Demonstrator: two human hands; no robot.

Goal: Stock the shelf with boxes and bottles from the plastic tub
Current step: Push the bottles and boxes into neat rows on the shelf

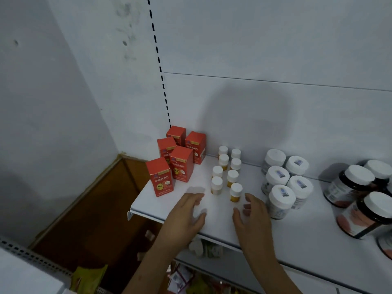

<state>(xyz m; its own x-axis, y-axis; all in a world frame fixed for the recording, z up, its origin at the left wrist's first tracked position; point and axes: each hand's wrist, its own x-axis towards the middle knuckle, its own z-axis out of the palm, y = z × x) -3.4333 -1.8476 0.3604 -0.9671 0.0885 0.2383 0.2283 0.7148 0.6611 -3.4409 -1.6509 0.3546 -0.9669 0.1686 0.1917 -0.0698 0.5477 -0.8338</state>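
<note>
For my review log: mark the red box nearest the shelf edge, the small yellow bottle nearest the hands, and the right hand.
Red box [161, 179], head view, on its front face.
Small yellow bottle [235, 192], head view, just below its white cap.
Right hand [253, 217], head view, on its back.

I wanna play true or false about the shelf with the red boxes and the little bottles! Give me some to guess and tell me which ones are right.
1. There are five red boxes on the shelf. True.
2. The small bottles have black caps. False: their caps are white.
3. The left hand is holding a red box. False: it holds nothing and hovers over the shelf's front.
4. The small bottles stand between the red boxes and the bigger white-capped jars. True.
5. The right hand grips a jar. False: its fingers are loose and empty, near the front small bottle.
</note>
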